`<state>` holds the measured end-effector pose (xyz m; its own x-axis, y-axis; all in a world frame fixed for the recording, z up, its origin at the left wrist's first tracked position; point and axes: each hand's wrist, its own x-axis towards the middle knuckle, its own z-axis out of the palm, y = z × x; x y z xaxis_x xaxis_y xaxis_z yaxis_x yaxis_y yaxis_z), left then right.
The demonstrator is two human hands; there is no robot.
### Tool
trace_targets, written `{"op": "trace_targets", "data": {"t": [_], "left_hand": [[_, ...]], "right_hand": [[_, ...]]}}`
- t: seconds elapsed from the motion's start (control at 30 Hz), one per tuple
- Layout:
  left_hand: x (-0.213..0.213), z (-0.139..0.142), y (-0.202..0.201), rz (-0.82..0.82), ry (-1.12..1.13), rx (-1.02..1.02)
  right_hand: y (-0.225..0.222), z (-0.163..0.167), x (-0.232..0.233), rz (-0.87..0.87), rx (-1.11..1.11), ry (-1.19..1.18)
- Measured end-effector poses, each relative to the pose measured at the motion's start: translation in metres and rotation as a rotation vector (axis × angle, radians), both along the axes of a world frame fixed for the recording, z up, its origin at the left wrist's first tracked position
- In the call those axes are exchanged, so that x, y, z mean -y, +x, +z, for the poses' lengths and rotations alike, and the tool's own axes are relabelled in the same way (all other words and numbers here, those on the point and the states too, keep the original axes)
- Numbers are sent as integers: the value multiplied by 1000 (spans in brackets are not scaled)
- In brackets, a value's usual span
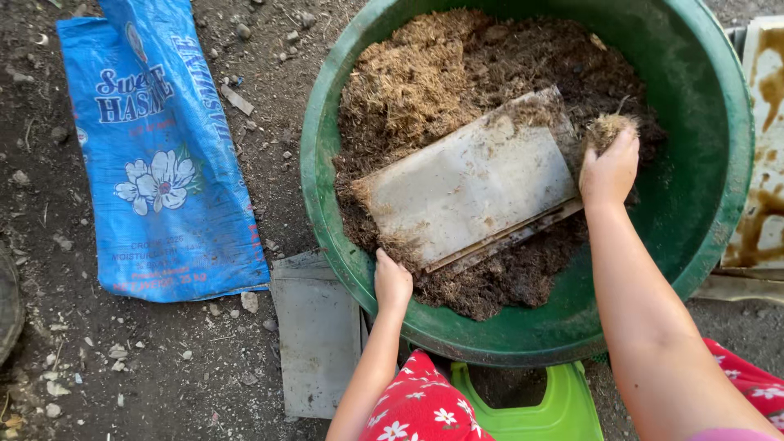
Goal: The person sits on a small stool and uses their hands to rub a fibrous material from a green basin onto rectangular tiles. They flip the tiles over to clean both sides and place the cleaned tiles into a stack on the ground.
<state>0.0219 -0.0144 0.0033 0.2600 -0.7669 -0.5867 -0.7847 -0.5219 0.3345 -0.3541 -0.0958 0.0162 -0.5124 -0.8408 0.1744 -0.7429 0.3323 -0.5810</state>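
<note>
Our L hand [392, 282] grips the near-left corner of the flat grey board [469, 184] lying on the brown fibre mix [425, 73] in the green tub [719, 163]. Our R hand [608, 167], at the board's far-right end, is closed round a fibre clump [608, 126]. Board's long axis runs diagonally btwn both hands, each abt equally close.

the basin [710, 98] is smooth green plastic, faintly glossy. the flat board [469, 184] in it looks matt, dusty and scuffed. the soil [425, 73] is coarse, fibrous, dry. the blue sack [163, 155] is woven plastic with a slight sheen.
</note>
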Motion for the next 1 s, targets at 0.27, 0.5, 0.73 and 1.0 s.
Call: {"op": "trace_targets", "data": {"t": [0.27, 0.5, 0.73, 1.0], "left_hand": [[4, -12, 12, -77, -12, 17], [1, -31, 20, -29, -86, -22], [8, -35, 12, 37, -123, -70], [11, -29, 3, 72, -115, -103]], "right_hand": [[210, -11, 3, 756, -237, -74], [96, -48, 83, 258, -108, 470], [127, -90, 58, 375, -135, 389], [245, -67, -7, 1176, -260, 131]]}}
